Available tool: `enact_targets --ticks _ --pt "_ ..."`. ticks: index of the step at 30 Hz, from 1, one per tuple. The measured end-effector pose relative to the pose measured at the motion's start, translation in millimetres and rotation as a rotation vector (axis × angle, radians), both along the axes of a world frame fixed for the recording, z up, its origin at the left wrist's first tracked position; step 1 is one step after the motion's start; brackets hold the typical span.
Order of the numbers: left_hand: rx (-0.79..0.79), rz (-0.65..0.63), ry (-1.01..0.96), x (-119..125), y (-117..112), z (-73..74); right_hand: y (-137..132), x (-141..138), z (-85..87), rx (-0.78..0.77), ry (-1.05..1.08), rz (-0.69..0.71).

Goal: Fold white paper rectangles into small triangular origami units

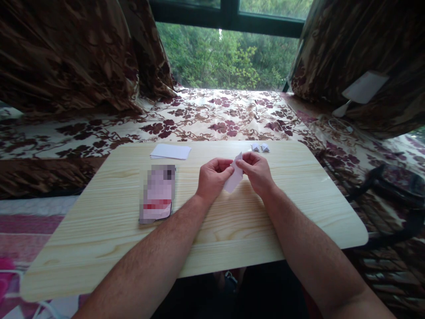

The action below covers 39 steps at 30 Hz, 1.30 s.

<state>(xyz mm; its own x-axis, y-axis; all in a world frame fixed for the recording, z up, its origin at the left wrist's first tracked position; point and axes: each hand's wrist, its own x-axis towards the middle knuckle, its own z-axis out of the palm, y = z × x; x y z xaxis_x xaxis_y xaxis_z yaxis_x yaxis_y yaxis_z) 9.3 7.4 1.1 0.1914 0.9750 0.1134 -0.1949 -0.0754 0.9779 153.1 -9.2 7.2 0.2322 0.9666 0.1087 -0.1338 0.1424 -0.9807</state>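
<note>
A narrow strip of folded white paper is held tilted above the middle of the table. My left hand pinches its left edge between thumb and fingers. At its upper right edge my right hand grips it with thumb and fingertips. Just beyond my right hand stand two small folded paper pieces, side by side. A stack of white paper sheets lies at the table's far left. Nearer on the left is a flat pinkish object, blurred out, perhaps a phone.
The light wooden table has rounded corners. Behind it a flowered cloth covers a ledge under the window. A white lamp stands at the back right. A dark chair-like frame is beside the table's right edge.
</note>
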Motion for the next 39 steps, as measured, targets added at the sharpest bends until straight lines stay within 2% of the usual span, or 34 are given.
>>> enact_targets --ticks 31,39 --pt "0.018 0.015 0.001 1.0 1.5 -3.2 -0.2 -0.5 0.0 0.018 0.032 0.026" --pt "-0.003 -0.017 -0.019 1.1 1.7 -3.8 -1.9 -1.8 0.5 -0.031 -0.064 0.073"
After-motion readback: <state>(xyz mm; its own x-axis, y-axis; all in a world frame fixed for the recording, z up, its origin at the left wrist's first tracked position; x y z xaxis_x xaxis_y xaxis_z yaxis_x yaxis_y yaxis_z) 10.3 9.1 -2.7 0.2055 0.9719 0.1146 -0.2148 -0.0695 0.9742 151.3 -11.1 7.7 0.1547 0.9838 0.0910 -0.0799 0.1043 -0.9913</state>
